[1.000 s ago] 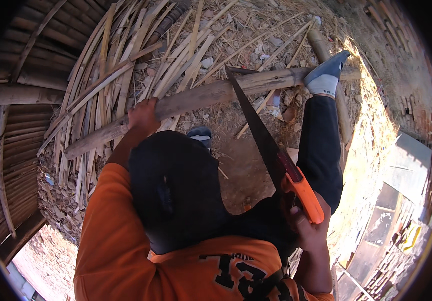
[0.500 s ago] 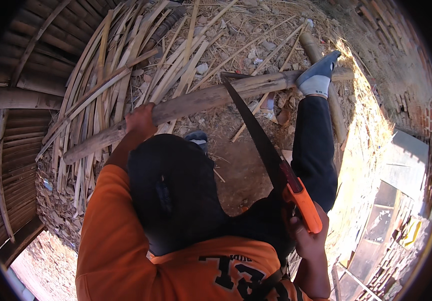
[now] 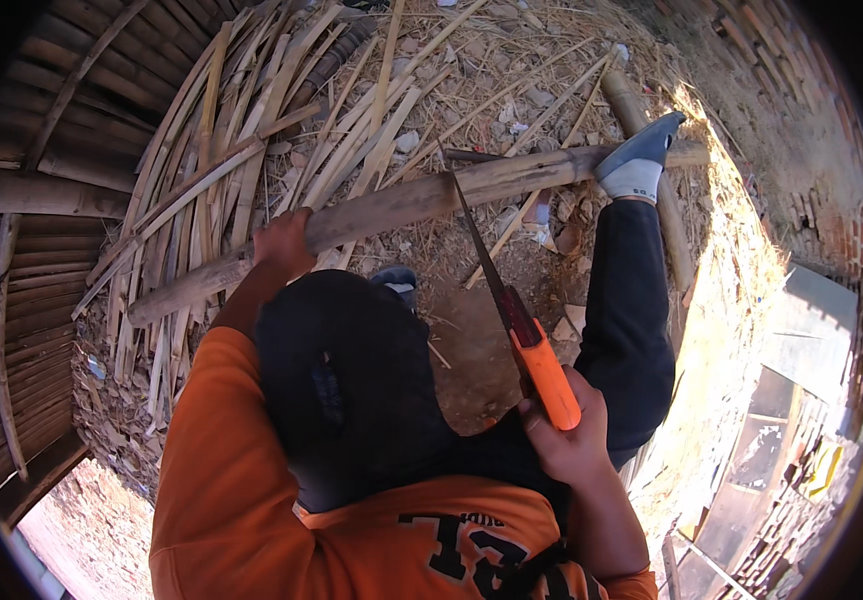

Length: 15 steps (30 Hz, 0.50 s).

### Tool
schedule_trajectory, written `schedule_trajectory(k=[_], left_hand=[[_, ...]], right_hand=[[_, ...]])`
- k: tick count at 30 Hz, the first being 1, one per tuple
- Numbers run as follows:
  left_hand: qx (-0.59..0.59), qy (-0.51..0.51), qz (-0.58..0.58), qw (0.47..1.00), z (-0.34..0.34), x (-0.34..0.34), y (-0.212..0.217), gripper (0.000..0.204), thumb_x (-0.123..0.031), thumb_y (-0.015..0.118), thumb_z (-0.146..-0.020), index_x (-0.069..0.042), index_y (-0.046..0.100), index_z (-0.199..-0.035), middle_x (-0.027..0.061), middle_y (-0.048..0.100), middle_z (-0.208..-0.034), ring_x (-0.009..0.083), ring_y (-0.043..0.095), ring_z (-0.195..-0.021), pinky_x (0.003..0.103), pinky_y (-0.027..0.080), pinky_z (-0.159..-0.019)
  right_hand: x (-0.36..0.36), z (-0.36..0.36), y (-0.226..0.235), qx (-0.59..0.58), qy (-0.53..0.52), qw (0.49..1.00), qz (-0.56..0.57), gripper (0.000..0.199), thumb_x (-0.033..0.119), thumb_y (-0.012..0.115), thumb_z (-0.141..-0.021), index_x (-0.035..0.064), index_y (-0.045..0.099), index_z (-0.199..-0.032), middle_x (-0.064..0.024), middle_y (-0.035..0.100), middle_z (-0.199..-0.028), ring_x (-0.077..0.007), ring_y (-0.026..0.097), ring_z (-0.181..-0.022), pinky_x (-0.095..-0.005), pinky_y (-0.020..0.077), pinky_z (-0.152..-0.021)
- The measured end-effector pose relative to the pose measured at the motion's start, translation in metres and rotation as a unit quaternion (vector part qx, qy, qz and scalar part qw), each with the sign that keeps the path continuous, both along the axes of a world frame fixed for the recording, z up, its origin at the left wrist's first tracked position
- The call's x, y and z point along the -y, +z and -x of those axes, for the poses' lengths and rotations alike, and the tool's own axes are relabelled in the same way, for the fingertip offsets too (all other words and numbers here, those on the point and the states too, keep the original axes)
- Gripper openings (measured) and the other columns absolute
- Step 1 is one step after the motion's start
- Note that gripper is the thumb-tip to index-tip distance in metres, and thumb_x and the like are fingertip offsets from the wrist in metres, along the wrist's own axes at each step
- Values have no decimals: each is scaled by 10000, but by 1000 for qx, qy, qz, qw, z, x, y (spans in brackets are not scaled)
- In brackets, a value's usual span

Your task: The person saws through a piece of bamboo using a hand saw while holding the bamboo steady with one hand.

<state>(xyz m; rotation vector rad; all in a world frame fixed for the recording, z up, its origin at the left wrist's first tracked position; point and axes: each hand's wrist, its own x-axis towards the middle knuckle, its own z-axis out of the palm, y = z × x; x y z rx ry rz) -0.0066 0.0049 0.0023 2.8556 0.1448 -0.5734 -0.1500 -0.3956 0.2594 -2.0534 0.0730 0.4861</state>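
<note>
Two bare hands work on one long, pale brown bamboo pole (image 3: 401,200), which lies slantwise across the scene, its lower end at the left and its higher end at the right. Its skin is dry, dusty and faintly ringed at the joints. The left hand (image 3: 283,243) is wrapped around the pole's near side, gripping it. The right hand (image 3: 569,440) is closed on the orange plastic handle of a hand saw (image 3: 511,320) whose dark, narrow blade runs up and away, its tip meeting the pole's upper edge near the middle. A foot in a grey and white shoe (image 3: 639,158) presses on the pole's right end, the black trouser leg (image 3: 629,310) stretched out below it. Behind the pole lies a heap of split bamboo strips (image 3: 251,130), fanned out over straw-strewn dirt (image 3: 471,320). At the far right, among the bricks, sits a small yellow object (image 3: 823,468), possibly a package; it is too blurred to tell.
</note>
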Motion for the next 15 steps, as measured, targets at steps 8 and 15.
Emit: schedule_trajectory(k=[8, 15], left_hand=[[12, 13, -37, 999, 6, -2, -10, 847, -192, 838, -702, -180, 526, -1490, 120, 622, -1373, 329, 586, -1345, 571, 453, -1106], [-1, 9, -19, 1000, 3, 8, -2, 794, -157, 810, -737, -212, 526, -1476, 100, 611, -1348, 323, 575, -1343, 593, 423, -1093]], right_hand=[[46, 26, 27, -65, -160, 984, -45, 335, 150, 719, -861, -22, 681, -1146, -35, 639, -814, -114, 600, -706, -280, 486, -668], [6, -44, -61, -46, -125, 988, -72, 206, 71, 698, -920, -15, 651, -1101, -13, 635, -867, -102, 592, -781, -285, 491, -722]])
